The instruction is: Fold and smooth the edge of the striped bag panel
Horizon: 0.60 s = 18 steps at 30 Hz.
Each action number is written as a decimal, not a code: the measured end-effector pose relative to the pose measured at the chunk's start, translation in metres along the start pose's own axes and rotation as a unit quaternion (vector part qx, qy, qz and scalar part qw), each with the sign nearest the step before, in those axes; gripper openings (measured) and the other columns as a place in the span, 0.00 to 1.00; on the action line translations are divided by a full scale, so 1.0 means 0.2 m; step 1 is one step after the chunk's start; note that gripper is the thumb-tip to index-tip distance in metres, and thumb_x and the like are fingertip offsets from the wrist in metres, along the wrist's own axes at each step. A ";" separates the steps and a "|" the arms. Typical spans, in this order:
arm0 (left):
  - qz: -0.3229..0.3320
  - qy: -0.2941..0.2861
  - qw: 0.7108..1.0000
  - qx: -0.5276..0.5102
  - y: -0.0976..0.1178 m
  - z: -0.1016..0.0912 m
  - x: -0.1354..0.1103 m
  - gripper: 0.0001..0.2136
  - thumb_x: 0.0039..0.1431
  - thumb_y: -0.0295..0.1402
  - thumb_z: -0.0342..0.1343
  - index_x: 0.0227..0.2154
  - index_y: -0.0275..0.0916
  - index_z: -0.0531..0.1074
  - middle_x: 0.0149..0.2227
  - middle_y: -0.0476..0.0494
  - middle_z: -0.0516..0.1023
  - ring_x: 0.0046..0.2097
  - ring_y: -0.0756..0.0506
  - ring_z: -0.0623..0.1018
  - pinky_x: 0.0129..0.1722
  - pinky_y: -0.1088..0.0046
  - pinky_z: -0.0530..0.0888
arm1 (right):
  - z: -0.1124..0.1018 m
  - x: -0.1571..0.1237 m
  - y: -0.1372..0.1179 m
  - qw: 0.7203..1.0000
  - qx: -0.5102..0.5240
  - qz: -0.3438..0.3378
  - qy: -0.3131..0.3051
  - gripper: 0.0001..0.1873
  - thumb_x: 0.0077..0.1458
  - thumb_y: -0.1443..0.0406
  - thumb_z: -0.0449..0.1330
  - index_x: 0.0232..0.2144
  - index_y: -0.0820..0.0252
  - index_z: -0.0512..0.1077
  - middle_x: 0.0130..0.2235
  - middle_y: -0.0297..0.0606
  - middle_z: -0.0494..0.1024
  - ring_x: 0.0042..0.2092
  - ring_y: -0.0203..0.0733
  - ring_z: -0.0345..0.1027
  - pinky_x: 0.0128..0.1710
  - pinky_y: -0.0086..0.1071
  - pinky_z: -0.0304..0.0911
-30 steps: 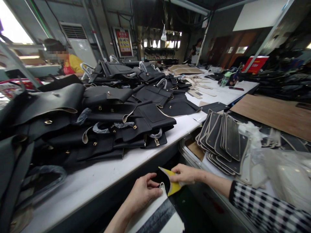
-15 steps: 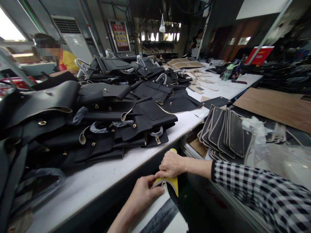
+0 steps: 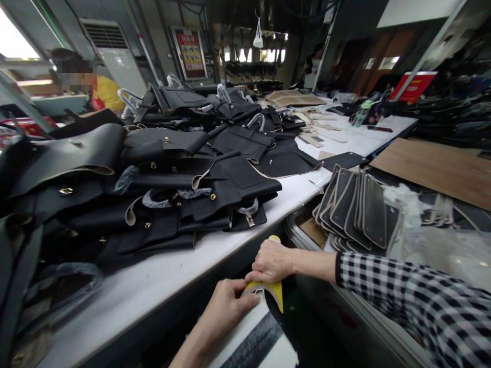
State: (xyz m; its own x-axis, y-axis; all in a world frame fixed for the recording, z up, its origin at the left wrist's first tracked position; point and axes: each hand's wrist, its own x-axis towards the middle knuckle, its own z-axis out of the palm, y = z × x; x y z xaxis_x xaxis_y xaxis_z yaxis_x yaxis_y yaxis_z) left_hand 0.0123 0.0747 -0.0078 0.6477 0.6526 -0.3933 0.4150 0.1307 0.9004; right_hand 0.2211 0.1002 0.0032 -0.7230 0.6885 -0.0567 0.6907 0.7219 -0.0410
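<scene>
Low in the middle, my right hand [image 3: 271, 260] is closed in a fist around a yellow tool [image 3: 276, 296]. The tool's rounded end sticks out above the fist, and its lower end flares into a wide curved edge. My left hand [image 3: 228, 309] is just below and left of it, thumb and fingers closed on the upper end of a white panel [image 3: 233, 345] with a dark stripe. The flared edge lies against that end of the panel, beside a small white loop or strip. My left fingertips meet the right hand. The panel's lower part runs out of view.
Black handbags [image 3: 184, 199] with plastic-wrapped handles are heaped on a long white table [image 3: 215, 255]. On the right, dark flat pieces [image 3: 356, 204] stand in a metal bin beside clear plastic and a brown board [image 3: 433, 168]. A co-worker in yellow [image 3: 109, 94] is at the far left.
The view has shifted very slightly. Both hands, the yellow tool and the panel keep nearly the same positions; the small white loop at the panel's end looks a little flatter.
</scene>
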 end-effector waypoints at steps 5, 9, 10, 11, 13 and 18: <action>0.004 0.002 1.000 0.015 -0.01 0.00 0.00 0.16 0.52 0.43 0.59 0.28 0.32 0.76 0.23 0.52 0.60 0.27 0.51 0.57 0.26 0.75 0.55 | 0.00 -0.02 -0.03 1.000 -0.001 0.024 -0.020 0.34 0.66 0.49 0.40 0.24 0.57 0.77 0.25 0.40 0.79 0.28 0.43 0.74 0.25 0.31 0.45; 0.010 -0.003 1.000 0.027 -0.01 0.00 0.00 0.16 0.53 0.43 0.58 0.30 0.32 0.76 0.24 0.52 0.61 0.28 0.51 0.58 0.27 0.75 0.54 | -0.01 -0.02 -0.05 0.998 0.006 0.047 -0.036 0.34 0.66 0.48 0.40 0.26 0.57 0.78 0.26 0.40 0.80 0.30 0.45 0.75 0.25 0.32 0.49; 0.011 -0.005 0.999 0.030 -0.01 0.00 0.00 0.16 0.54 0.43 0.57 0.31 0.32 0.76 0.24 0.52 0.61 0.29 0.51 0.58 0.27 0.75 0.54 | -0.01 -0.02 -0.05 0.998 0.010 0.052 -0.040 0.34 0.66 0.48 0.40 0.26 0.57 0.78 0.26 0.40 0.80 0.30 0.46 0.75 0.25 0.32 0.50; 0.011 -0.007 0.999 0.033 -0.01 0.00 0.00 0.16 0.54 0.43 0.57 0.31 0.32 0.76 0.24 0.52 0.61 0.29 0.51 0.58 0.27 0.75 0.54 | -0.01 -0.02 -0.06 0.997 0.013 0.056 -0.045 0.34 0.66 0.48 0.40 0.26 0.56 0.79 0.26 0.40 0.80 0.30 0.47 0.75 0.25 0.32 0.51; 0.011 -0.009 0.999 0.039 -0.01 0.00 0.00 0.17 0.55 0.44 0.56 0.29 0.32 0.75 0.24 0.52 0.60 0.28 0.51 0.57 0.26 0.75 0.53 | -0.01 -0.02 -0.07 0.996 0.020 0.068 -0.054 0.34 0.66 0.49 0.40 0.27 0.57 0.79 0.27 0.40 0.80 0.31 0.47 0.76 0.26 0.32 0.54; 0.032 0.002 0.997 0.075 0.01 0.00 0.00 0.16 0.54 0.43 0.55 0.27 0.32 0.75 0.23 0.52 0.63 0.28 0.51 0.59 0.27 0.76 0.57 | -0.01 -0.04 -0.13 0.990 0.029 0.119 -0.068 0.33 0.68 0.54 0.38 0.29 0.58 0.80 0.28 0.43 0.80 0.31 0.47 0.76 0.29 0.33 0.59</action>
State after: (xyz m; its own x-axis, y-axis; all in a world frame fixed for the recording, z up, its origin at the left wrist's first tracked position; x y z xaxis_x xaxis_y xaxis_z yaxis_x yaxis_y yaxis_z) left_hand 0.0128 0.0756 -0.0063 0.6736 0.6588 -0.3351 0.4641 -0.0242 0.8854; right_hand 0.2097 0.0757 0.0077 -0.5347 0.8199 -0.2045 0.8433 0.5331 -0.0677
